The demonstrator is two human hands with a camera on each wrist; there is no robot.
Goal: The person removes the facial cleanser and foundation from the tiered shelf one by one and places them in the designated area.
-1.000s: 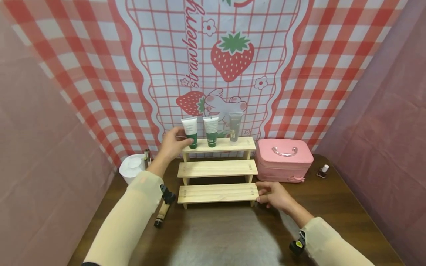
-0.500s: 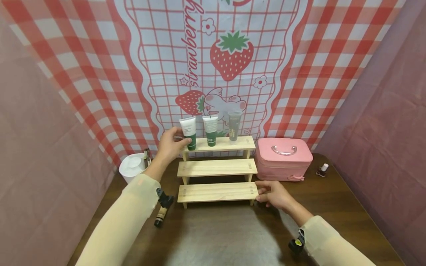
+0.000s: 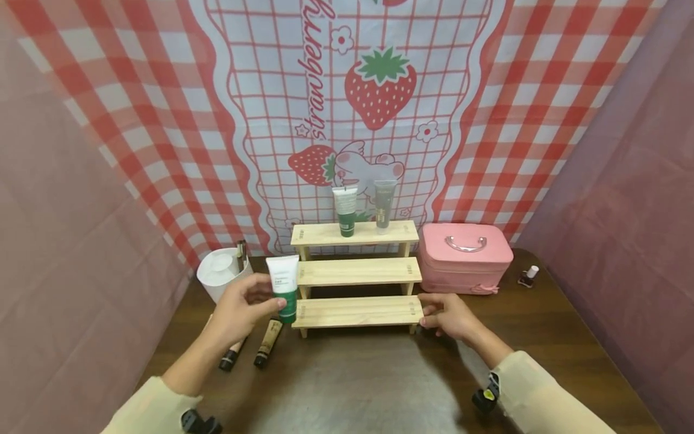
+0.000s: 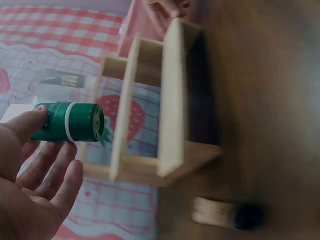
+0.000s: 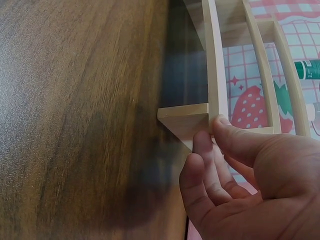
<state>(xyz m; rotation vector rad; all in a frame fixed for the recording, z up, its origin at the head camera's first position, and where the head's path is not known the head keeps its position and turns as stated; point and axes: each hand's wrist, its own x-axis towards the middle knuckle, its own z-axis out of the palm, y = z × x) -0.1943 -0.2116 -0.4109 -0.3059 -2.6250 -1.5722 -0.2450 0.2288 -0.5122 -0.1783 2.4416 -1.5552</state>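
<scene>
My left hand (image 3: 238, 307) pinches a white and green squeeze tube (image 3: 283, 280) between thumb and fingers, cap down, just left of the lower steps of a three-step wooden display stand (image 3: 352, 311). In the left wrist view the tube's green cap end (image 4: 82, 121) points toward the stand. At the stand's other side, my right hand (image 3: 454, 319) holds the right end of the lowest step; its thumb (image 5: 240, 137) lies on the board's edge and the other fingers curl close by. On the top step stand another white and green tube (image 3: 346, 214) and a grey translucent tube (image 3: 383, 208).
Right of the stand sits a pink case (image 3: 465, 259) with a metal handle, then a small nail polish bottle (image 3: 528, 276). A white container (image 3: 215, 271) with dark-capped sticks is at back left. Two beige, black-capped tubes, one nearer the stand (image 3: 268, 343), lie on the table.
The left hand has lifted the white and green tube off the top step's left end and brought it down and toward me. The right hand keeps its place on the stand.
</scene>
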